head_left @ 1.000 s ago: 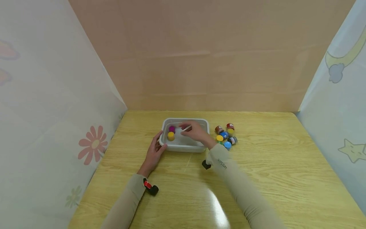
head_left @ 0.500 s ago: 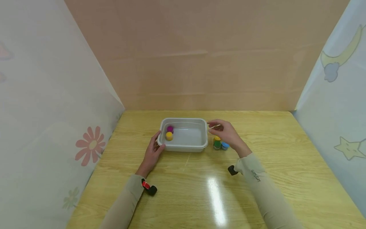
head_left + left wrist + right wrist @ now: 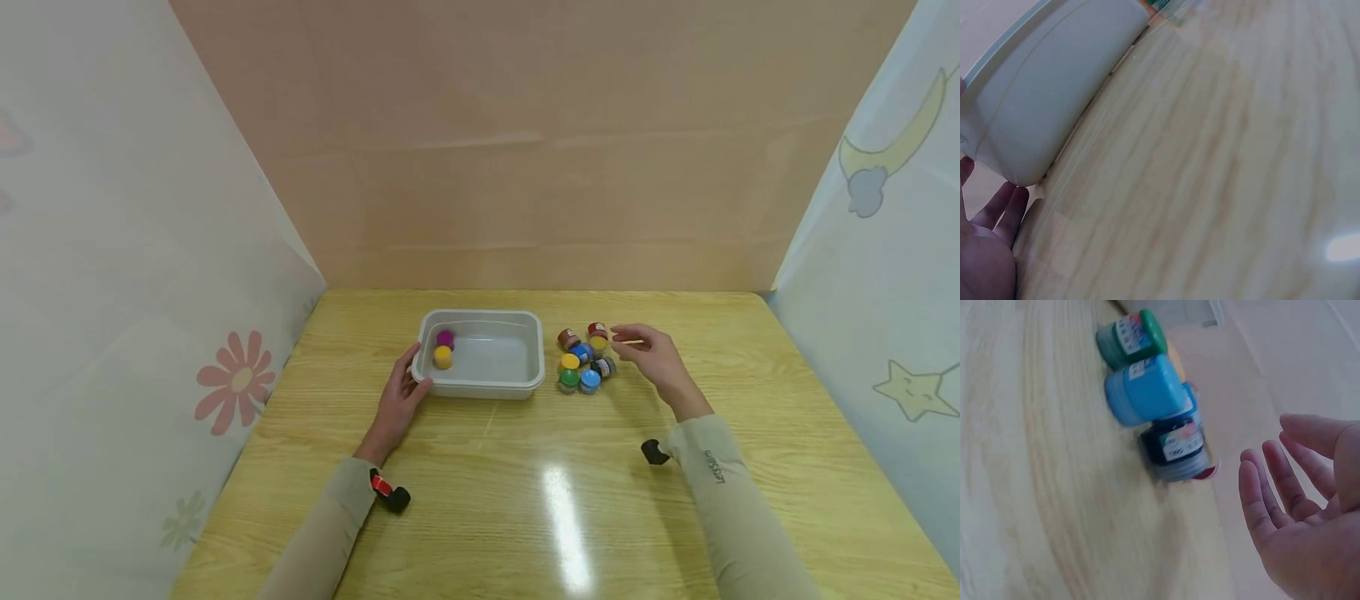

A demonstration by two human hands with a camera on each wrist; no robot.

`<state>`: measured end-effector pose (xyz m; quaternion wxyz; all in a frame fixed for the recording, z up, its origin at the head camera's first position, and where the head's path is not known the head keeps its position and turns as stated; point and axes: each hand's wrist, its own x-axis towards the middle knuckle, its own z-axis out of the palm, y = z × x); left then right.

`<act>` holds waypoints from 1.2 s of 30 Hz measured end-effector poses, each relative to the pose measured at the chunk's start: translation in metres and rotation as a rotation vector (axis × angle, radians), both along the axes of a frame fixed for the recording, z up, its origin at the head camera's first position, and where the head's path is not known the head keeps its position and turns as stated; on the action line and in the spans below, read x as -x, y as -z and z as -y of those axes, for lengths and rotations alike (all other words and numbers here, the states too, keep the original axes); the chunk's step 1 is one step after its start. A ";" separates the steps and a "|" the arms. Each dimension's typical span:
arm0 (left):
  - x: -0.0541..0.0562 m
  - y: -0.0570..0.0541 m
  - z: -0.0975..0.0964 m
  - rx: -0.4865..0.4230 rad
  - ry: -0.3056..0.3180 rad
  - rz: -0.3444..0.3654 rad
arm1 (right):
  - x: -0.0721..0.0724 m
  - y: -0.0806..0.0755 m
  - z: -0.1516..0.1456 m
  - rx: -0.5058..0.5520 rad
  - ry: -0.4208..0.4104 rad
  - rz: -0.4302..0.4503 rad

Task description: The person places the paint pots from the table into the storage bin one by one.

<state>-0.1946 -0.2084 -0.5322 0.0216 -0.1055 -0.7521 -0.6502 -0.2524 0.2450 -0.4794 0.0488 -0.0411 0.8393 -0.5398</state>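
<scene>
My left hand [image 3: 396, 406] holds the left front corner of a pale plastic tub [image 3: 480, 389]; in the left wrist view its fingertips meet the tub's lower corner. Inside the tub, at its left end, stand a purple-lidded jar [image 3: 446, 339] and a yellow-lidded jar [image 3: 443, 358]. My right hand [image 3: 657, 358] hovers at the right side of a cluster of small paint jars, its fingers loosely bent and empty. A red jar [image 3: 597, 330] and a dull yellow one [image 3: 597, 343] lie nearest its fingertips. The black jar [image 3: 1175, 450] shows its label in the right wrist view.
Also in the cluster, just right of the tub, are green [image 3: 568, 380], light blue [image 3: 590, 381], blue [image 3: 581, 354], brown [image 3: 568, 338] and orange-yellow [image 3: 570, 362] jars. The wooden table [image 3: 480, 500] meets a brown backdrop [image 3: 540, 167] behind and printed sheets at both sides.
My right hand has moved right, from over the tub, across the jars, to their right side, uncovering them. My left hand stays at the tub's corner.
</scene>
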 end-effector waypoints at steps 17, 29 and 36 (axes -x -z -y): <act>0.013 0.028 0.006 0.008 -0.015 0.009 | 0.006 0.034 -0.012 0.018 -0.030 0.144; 0.005 0.011 0.000 -0.006 -0.016 0.005 | 0.004 0.039 -0.016 0.019 -0.099 0.194; -0.001 -0.001 -0.002 0.001 -0.010 0.012 | 0.005 0.040 -0.017 -0.001 -0.133 0.158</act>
